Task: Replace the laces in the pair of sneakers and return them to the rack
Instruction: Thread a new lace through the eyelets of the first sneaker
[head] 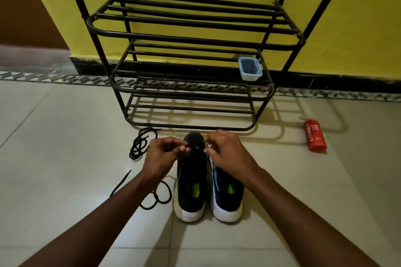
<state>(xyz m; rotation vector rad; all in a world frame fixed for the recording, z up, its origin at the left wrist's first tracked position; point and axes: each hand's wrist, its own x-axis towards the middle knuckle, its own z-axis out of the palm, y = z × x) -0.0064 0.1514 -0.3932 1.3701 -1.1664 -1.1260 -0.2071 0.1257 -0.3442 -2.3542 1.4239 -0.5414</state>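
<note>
Head view: the pair of sneakers is shown on the tiled floor [65, 158], just in front of the bottom rail of the rack [186, 37], with heels turned toward the wearer and toes toward the rack. The long axis of each shoe is thus directed straight away from the body. The left sneaker [191, 180] and the right sneaker [226, 195] are set side by side, nearly touching.

Both hands are placed at the toe end of the left sneaker's lacing. The left hand [163, 154] is applied from the outer side, and the right hand [226, 151] is reached across the fore part of the right sneaker. Neither hand is clearly nearer the front eyelets. The fingers of both hands are curled inward, thumb against forefinger as in a pinch. Whether a lace is held cannot be told, black being lost against the black upper.

Threading at the foremost eyelets is judged to be the step in hand, with later passes expected to run back along the axis toward the heel.

Black uppers, thick white soles and yellow-green insole patches are seen; blue trim is seen on the right sneaker. One coiled lace [141, 143] is laid loose on the floor near the rack's front left foot. A second lace [156, 195] is laid beside the left sneaker's heel.
</note>
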